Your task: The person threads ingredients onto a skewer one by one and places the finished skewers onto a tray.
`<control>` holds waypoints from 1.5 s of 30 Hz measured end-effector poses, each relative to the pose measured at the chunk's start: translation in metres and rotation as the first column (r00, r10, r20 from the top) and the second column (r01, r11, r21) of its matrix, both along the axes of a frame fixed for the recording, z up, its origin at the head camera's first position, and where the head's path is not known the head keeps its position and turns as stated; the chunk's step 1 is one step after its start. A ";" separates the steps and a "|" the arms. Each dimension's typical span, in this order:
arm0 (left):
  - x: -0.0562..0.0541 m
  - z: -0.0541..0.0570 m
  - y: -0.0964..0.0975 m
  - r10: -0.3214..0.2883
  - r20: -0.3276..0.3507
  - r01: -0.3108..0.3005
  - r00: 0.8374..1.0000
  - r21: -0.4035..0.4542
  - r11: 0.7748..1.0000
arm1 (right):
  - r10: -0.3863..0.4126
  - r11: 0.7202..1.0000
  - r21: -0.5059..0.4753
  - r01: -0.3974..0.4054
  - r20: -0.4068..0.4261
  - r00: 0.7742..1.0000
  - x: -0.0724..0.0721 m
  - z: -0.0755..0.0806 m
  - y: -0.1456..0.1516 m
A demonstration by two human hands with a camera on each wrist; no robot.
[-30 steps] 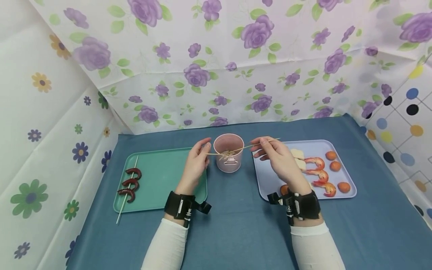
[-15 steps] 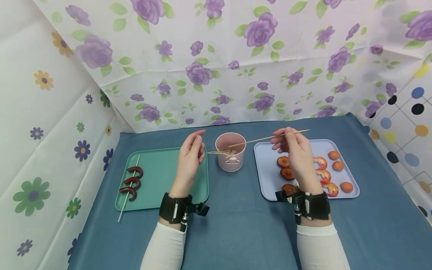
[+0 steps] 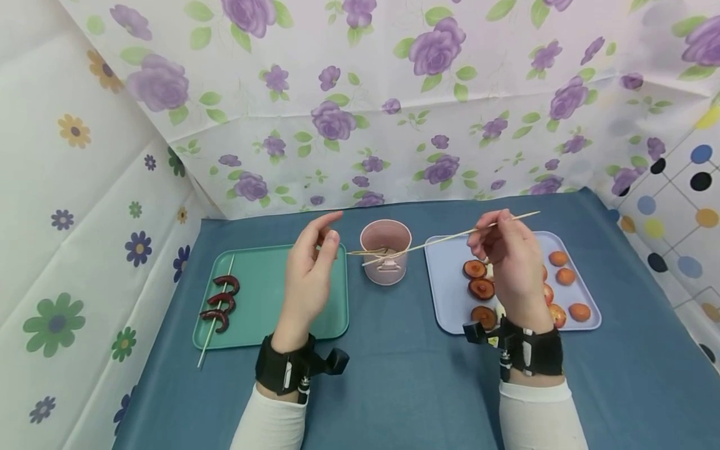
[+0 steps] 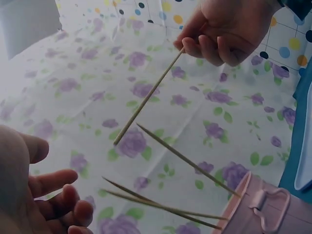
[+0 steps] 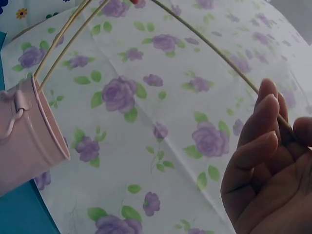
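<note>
No writing or numbers can be read, as far as the dim wrist views show.

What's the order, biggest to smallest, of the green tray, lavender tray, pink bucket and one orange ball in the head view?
1. Green tray and lavender tray: too alike to rank, as both are partly covered.
2. Pink bucket.
3. Orange ball.

Pale tan is being shown by the skewer (image 3: 439, 240); pink, by the bucket (image 3: 387, 277). Green is being noted on the left tray (image 3: 270, 300), pale lavender on the right tray (image 3: 450, 269), dark red on the curved pieces (image 3: 223, 301), blue on the tablecloth (image 3: 394, 375). Purple roses (image 3: 437, 47) with green leaves (image 3: 405, 48) are being borne by the white backdrop (image 3: 394, 145), multicoloured dots (image 3: 701, 154) by the right-hand sheet (image 3: 677, 200).
</note>
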State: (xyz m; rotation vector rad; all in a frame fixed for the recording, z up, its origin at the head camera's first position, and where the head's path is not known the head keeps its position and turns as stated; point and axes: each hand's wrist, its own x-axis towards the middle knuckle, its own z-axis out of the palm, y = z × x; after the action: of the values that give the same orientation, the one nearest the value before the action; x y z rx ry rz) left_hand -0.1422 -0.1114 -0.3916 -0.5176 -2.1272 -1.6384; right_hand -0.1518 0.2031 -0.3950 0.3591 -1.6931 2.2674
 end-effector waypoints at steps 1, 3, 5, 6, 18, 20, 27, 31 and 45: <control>0.003 0.002 0.001 -0.002 -0.020 0.001 1.000 -0.030 1.000 | 0.025 1.000 0.013 -0.025 -0.013 1.000 0.001 0.002 -0.001; 0.008 0.007 0.002 -0.013 -0.053 0.009 0.999 -0.078 0.997 | 0.068 0.997 0.043 -0.067 -0.036 0.997 0.004 0.004 -0.003; 0.013 0.011 0.003 -0.029 -0.084 0.019 0.996 -0.122 0.992 | 0.108 0.992 0.070 -0.104 -0.056 0.993 0.005 0.005 -0.005; 0.015 0.012 0.003 -0.039 -0.099 0.025 0.994 -0.143 0.989 | 0.122 0.990 0.084 -0.117 -0.063 0.991 0.005 0.005 -0.007; 0.029 0.019 0.008 -0.119 -0.146 0.052 0.982 -0.392 0.918 | 0.186 0.967 0.185 -0.173 -0.058 0.981 0.008 0.005 -0.019; 0.031 0.019 0.008 -0.093 -0.158 0.015 0.983 -0.435 0.900 | 0.192 0.966 0.191 -0.177 -0.066 0.979 0.008 0.005 -0.020; 0.033 0.019 0.009 -0.064 -0.175 -0.033 0.982 -0.501 0.865 | 0.218 0.963 0.178 -0.202 -0.080 0.973 0.007 0.002 -0.021; 0.033 0.019 0.010 -0.069 -0.170 -0.030 0.983 -0.523 0.852 | 0.240 0.958 0.183 -0.222 -0.082 0.967 0.006 0.001 -0.021; 0.027 0.014 0.010 -0.070 -0.182 -0.048 0.981 -0.575 0.817 | 0.242 0.954 0.195 -0.228 -0.054 0.969 0.009 0.003 -0.025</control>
State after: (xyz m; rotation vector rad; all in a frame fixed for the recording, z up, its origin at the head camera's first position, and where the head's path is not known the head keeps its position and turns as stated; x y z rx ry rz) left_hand -0.1150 -0.1011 -0.3775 -0.8324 -2.4485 -0.8610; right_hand -0.1424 0.1779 -0.3916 0.7172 -1.9189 2.2222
